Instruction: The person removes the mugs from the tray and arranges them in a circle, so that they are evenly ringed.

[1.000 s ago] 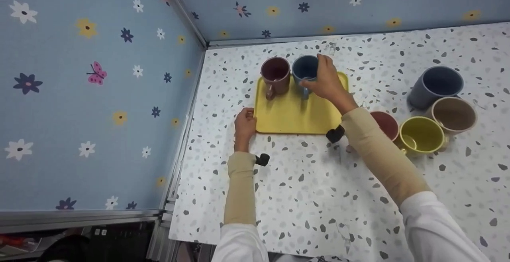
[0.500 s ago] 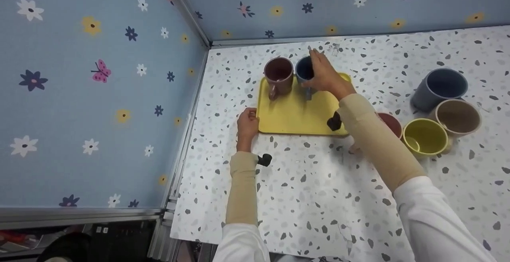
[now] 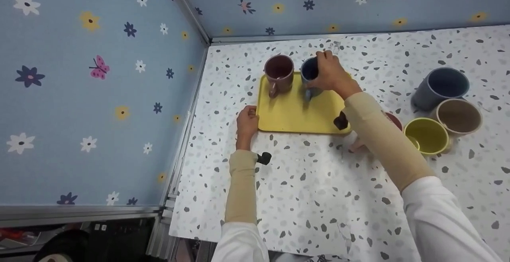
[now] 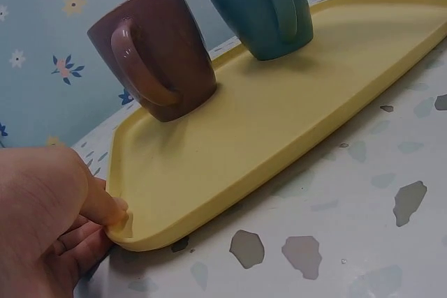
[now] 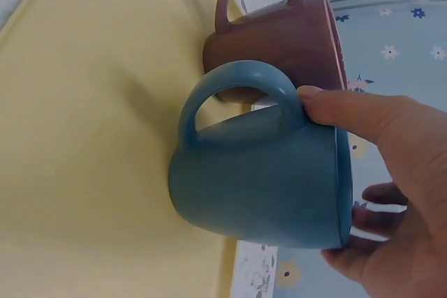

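My right hand (image 3: 331, 72) grips the rim of a blue mug (image 5: 258, 179) from above. In the right wrist view its thumb presses beside the top of the handle, and the other fingers curl at the far side of the rim. The mug is at the back of a yellow tray (image 3: 297, 116); whether its base touches fully is hard to tell. Left of it, a maroon mug (image 3: 279, 70) stands upright on the same tray, handle towards me, a small gap between the two. My left hand (image 3: 247, 123) pinches the tray's near left corner, thumb over the rim (image 4: 150, 237).
On the right stand a large blue-grey mug (image 3: 441, 88), a beige mug (image 3: 458, 117) and a yellow-green mug (image 3: 427, 135), close together. A red mug (image 3: 393, 121) is mostly hidden by my right forearm. Flowered panels (image 3: 119, 74) border the speckled table (image 3: 295, 198) at left and back.
The blue mug has shifted a little to the right in my right hand, and the gap from the maroon mug has widened. My left hand keeps its place at the tray.
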Demonstrator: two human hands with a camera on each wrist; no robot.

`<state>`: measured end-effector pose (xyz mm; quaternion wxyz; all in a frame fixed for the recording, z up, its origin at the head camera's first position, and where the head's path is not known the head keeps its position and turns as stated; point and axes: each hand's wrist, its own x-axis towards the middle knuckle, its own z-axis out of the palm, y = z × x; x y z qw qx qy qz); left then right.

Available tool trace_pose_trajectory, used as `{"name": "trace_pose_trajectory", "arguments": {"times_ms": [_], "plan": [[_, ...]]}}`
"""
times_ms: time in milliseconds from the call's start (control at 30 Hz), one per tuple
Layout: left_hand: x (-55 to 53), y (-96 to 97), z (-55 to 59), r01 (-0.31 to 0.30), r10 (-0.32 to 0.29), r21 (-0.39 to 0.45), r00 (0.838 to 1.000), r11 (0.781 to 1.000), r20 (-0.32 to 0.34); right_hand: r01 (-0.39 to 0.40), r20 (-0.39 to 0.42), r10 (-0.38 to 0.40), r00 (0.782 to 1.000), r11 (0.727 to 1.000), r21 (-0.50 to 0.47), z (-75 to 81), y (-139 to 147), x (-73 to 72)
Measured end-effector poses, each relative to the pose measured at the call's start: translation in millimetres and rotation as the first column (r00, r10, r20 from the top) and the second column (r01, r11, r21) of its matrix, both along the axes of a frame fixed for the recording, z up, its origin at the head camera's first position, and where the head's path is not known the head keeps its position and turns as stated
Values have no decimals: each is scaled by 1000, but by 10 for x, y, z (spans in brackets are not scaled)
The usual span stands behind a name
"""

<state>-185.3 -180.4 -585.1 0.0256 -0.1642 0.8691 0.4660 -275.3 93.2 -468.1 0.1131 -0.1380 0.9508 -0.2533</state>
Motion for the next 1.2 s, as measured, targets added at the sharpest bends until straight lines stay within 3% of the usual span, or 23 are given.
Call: {"name": "trace_pose_trajectory", "arguments": {"times_ms": [133,367,667,967,1200], "plan": [[7,-1,11,9,-8,8,1000,1000,-16,54,6,-54,999,998,34,39,42,80],[-7,-11,-5,2,-1,23,1000,1000,-15,186,18,-186,982,982,14,117,219,248],[-21,-16,-42,14,-14,-9,1000,1000,-15,280,16,-283,959,953,116,290,536,445],[-37,-32,-52,11,-11,-17,1000,1000,-4,319,32,-328,944,934,158,378,846,579],[-3,-19,-27,25,-25,-4,1000,1000,-14,330,26,-340,940,928,174,345,1060,688]]}}
